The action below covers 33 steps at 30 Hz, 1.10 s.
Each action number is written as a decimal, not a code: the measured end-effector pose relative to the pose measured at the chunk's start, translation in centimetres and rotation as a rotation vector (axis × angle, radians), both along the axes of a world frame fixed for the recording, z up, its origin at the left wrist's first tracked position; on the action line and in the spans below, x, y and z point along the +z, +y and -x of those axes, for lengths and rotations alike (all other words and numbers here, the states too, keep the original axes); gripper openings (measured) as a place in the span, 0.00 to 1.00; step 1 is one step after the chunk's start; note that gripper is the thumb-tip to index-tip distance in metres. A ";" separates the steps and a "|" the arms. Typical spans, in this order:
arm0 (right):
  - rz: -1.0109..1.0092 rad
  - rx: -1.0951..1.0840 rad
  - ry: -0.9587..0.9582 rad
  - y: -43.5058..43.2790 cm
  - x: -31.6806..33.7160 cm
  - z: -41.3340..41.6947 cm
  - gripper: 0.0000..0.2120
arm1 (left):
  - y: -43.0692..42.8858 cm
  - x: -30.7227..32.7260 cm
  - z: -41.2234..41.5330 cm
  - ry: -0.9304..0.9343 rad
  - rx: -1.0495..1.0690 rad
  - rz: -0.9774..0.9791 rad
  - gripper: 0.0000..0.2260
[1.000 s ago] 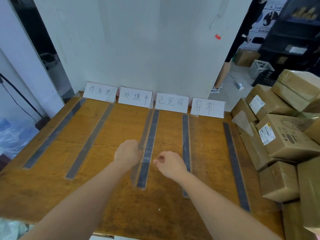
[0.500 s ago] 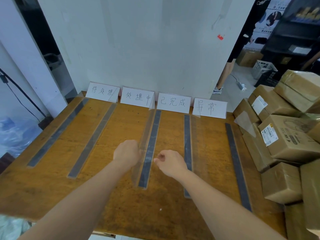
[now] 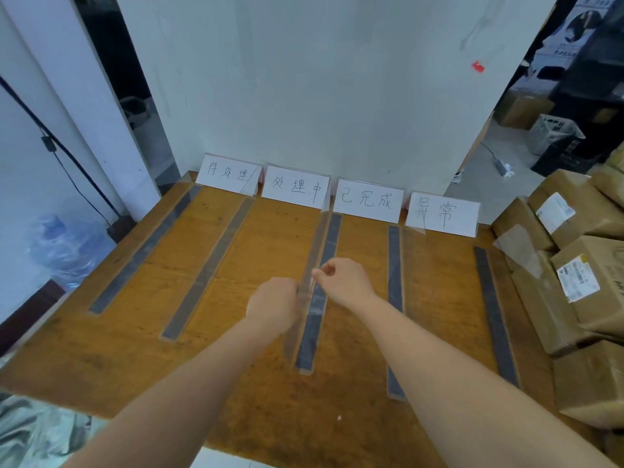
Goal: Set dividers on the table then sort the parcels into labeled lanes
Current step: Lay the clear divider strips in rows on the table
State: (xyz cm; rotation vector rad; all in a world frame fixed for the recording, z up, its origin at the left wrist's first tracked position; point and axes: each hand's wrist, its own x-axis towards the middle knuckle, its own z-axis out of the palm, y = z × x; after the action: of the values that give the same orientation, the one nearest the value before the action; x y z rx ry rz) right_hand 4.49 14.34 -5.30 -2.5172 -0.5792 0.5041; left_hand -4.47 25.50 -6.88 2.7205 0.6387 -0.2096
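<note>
Brown wood makes up the table [image 3: 270,244], with a white wall [image 3: 304,79] behind it. Right in the middle of the table, a clear divider [image 3: 314,246] stands on its long edge. It runs along the left side of the middle dark strip [image 3: 309,336]. The left hand [image 3: 273,304] grips the divider from the left, with its fingers curled on it. The right hand [image 3: 342,282] pinches the top edge with thumb and first finger. Four other dark strips [image 3: 393,265] lie on the wood, two on each side. Four white cards [image 3: 368,201] with hand-written words stand in a row at the back of the table. Brown parcels [image 3: 587,285] are piled up at the right side, and some have white stickers.
</note>
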 end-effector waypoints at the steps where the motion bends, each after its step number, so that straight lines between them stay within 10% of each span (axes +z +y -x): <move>1: 0.001 -0.007 0.009 0.5 0.0 -0.2 0.17 | 0.1 -0.2 0.0 0.000 -0.007 0.009 0.08; 33: 0.082 -0.060 -0.009 4.0 -1.3 -1.5 0.19 | 0.2 -1.0 0.2 -0.130 -0.115 0.081 0.11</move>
State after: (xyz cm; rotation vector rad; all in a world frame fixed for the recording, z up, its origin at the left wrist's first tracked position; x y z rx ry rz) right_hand 5.96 18.30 -6.60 -2.6072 -0.4943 0.5035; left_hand -4.65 25.65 -7.90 2.6686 0.4292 -0.0829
